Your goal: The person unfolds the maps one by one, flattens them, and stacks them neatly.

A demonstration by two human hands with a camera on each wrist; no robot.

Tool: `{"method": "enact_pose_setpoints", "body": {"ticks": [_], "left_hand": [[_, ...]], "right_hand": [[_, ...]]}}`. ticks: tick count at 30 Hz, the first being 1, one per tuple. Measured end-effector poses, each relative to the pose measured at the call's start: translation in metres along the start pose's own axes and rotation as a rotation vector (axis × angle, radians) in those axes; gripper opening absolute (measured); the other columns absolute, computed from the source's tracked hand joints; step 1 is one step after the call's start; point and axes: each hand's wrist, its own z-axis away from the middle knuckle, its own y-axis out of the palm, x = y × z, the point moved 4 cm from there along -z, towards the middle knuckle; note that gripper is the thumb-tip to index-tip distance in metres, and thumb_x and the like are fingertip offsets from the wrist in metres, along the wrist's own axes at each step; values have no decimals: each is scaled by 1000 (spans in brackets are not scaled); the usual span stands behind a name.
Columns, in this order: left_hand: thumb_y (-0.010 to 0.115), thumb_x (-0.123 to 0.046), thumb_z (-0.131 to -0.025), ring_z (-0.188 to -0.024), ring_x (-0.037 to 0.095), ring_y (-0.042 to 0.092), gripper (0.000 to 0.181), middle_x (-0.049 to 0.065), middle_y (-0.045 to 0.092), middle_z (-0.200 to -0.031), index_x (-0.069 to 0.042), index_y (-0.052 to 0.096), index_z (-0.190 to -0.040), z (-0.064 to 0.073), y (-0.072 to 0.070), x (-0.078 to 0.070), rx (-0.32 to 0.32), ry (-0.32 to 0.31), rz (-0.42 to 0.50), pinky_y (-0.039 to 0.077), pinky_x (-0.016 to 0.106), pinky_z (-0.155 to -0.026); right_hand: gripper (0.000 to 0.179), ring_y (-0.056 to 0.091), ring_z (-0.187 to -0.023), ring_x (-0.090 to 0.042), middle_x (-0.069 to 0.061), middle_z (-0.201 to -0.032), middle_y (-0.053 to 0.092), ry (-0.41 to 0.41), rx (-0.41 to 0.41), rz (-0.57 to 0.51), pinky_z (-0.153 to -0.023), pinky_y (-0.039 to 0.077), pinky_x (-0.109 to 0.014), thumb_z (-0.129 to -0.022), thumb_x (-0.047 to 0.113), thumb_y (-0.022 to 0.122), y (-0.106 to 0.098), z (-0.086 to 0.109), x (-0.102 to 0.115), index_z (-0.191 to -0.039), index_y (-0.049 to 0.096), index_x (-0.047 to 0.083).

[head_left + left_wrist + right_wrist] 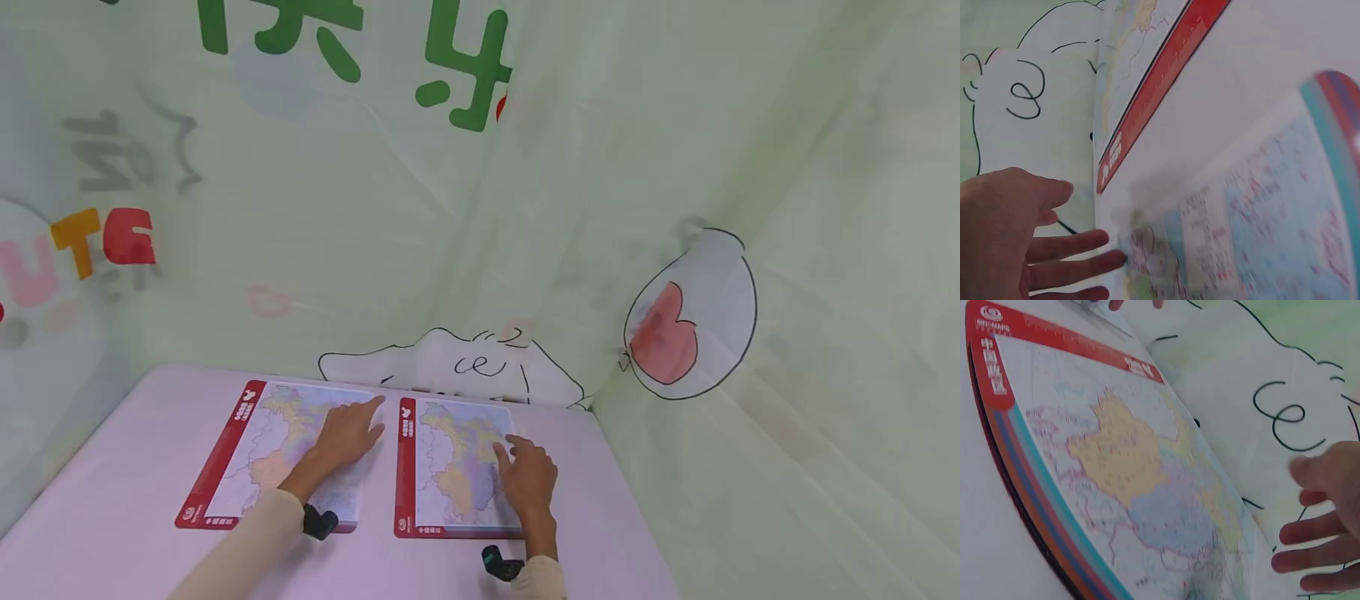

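Before a creased, pale-green sheet (337, 208), your left hand (345, 435) and right hand (531, 477), fingers spread, reach across flat, red-edged left map (268, 450) and right map (459, 467).

Head cam's pretty bright, soft even light with faint shadows on the pink table (592, 500). Wrist cams look duller and greyer; the near map (1279, 212) in the left one is smeary, probably motion blur, small print's unreadable.

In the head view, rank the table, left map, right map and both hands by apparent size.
1. Table
2. Left map
3. Right map
4. Left hand and right hand: too alike to rank.
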Motion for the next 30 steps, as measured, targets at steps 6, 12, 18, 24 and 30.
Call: {"method": "enact_pose_setpoints", "body": {"ticks": [6,12,18,24,30], "left_hand": [[78,-19,-100,-84,26,67,43,15,80,-108,-3,69,-139,-22,14,-14,-13,32,-19,57,45,-80],[76,-17,-101,-120,42,57,45,26,67,-129,2,66,-141,-38,32,-15,29,22,3,47,60,-101],[75,-20,-102,-127,46,49,58,29,58,-138,2,57,-153,-51,41,-15,82,-19,6,40,64,-106],[76,-25,-102,-126,46,48,63,30,53,-142,6,54,-153,-53,42,-13,162,-68,-7,42,65,-108],[75,-23,-102,-127,47,47,59,31,52,-144,4,55,-150,-58,60,-3,135,-82,61,41,67,-109]], "right_hand": [[25,70,-70,-31,-10,-77,77,157,-84,-11,-65,54,-51,-95,23,81,4,2,-32,-104,82,0],[43,66,-99,-43,-24,-105,76,251,41,3,-86,52,-60,-92,27,81,26,17,-55,-117,77,-8],[61,53,-107,-41,-29,-121,64,227,165,52,-89,45,-58,-93,35,81,32,27,-58,-134,68,-9],[65,52,-108,-38,-27,-124,61,247,195,23,-92,46,-58,-93,34,82,31,28,-51,-139,65,-8],[65,56,-105,-35,-24,-121,64,306,196,-33,-96,54,-58,-92,30,84,32,29,-49,-142,64,-6]]}}
